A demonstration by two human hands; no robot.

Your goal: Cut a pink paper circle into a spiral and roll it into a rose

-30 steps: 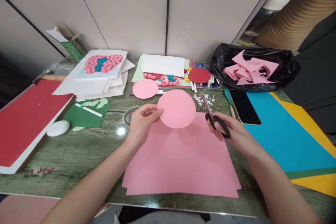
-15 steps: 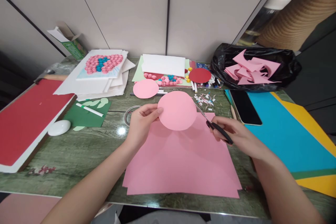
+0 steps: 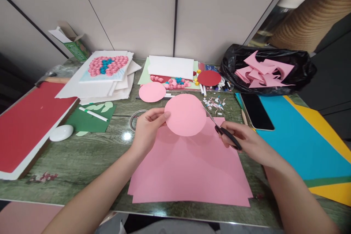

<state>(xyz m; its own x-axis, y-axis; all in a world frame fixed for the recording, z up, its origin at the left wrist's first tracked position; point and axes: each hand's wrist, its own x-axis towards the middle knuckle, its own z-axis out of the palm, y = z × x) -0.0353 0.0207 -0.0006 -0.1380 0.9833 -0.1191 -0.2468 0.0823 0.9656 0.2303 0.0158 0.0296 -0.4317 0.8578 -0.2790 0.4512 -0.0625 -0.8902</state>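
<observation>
My left hand [image 3: 151,128] pinches the left edge of a round pink paper disc [image 3: 185,115], thumb on its face. The disc is held up above large pink paper sheets [image 3: 189,175] that lie on the table. In my right hand [image 3: 241,137] are black-handled scissors [image 3: 226,137], fingers in the loops. Their blades meet the disc's right edge and are partly hidden behind it. A second pink paper disc [image 3: 152,92] lies behind my left hand, and a roll of tape [image 3: 134,120] sits just left of that hand.
A black plastic bag [image 3: 227,64] at the back right holds pink offcuts [image 3: 264,71]. On the right, a phone [image 3: 256,111] rests on blue paper [image 3: 298,139]. Leftward lie a red board [image 3: 30,124], a white oval object [image 3: 61,132] and a green sheet [image 3: 90,124] with a marker [image 3: 93,114].
Almost nothing differs. The disc appears turned very slightly in my left hand, and the scissors have shifted a touch to the left along its right edge.
</observation>
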